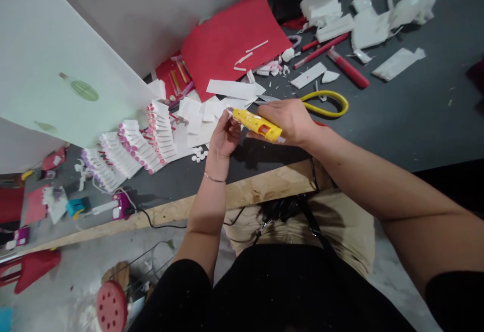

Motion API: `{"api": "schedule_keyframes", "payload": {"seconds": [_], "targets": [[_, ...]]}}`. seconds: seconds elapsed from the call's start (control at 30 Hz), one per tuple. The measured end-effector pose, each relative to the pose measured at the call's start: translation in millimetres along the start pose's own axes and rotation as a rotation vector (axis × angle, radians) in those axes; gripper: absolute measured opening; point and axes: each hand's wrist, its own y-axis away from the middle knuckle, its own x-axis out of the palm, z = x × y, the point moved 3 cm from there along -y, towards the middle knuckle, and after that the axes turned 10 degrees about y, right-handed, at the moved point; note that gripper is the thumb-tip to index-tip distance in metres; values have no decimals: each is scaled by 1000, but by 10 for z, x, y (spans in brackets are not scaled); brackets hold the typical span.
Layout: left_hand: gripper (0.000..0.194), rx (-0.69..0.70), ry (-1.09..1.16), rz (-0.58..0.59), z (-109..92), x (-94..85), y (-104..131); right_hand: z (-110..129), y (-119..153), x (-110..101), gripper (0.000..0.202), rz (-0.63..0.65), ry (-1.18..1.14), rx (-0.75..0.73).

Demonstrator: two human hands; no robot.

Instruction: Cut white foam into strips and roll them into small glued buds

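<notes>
My right hand [289,119] is wrapped round a yellow glue gun [249,121], with a clear glue stick poking out of its back end. The gun's nozzle points left, at the fingertips of my left hand [226,138]. Those fingertips are pinched together on something too small to make out. Just beyond both hands lie white paper strips [231,88] and scissors with yellow handles [345,103]. A few small white pellets [196,158] sit on the dark table left of my left wrist.
Rows of white paper pieces with pink and purple ends [161,133] stand to the left. Red sheets [230,35] lie behind. Red tubes [348,67] and white scraps [372,29] are at the back right. A purple power socket [121,206] with cables sits by the front edge.
</notes>
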Motion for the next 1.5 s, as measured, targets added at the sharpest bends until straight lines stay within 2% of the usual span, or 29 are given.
{"api": "schedule_keyframes", "payload": {"seconds": [0.27, 0.47, 0.67, 0.83, 0.93, 1.1, 1.33, 1.5], "targets": [[41, -16, 42, -14, 19, 58, 53, -8, 7, -31, 50, 26, -1, 37], [32, 12, 80, -14, 13, 52, 30, -22, 10, -16, 50, 42, 46, 40], [37, -74, 26, 35, 19, 37, 18, -67, 18, -22, 54, 4, 46, 72], [28, -24, 14, -32, -2, -1, -9, -35, 21, -8, 55, 42, 47, 42], [35, -83, 2, -30, 19, 10, 10, -52, 20, 1, 55, 33, 63, 69], [37, -73, 42, 44, 13, 52, 38, -83, 23, -6, 57, 30, 102, 94], [39, -76, 47, -30, 4, 63, 60, -50, 24, 2, 52, 44, 105, 50], [41, -114, 82, -6, 23, 74, 71, -71, 22, -7, 53, 25, 111, 69]]}}
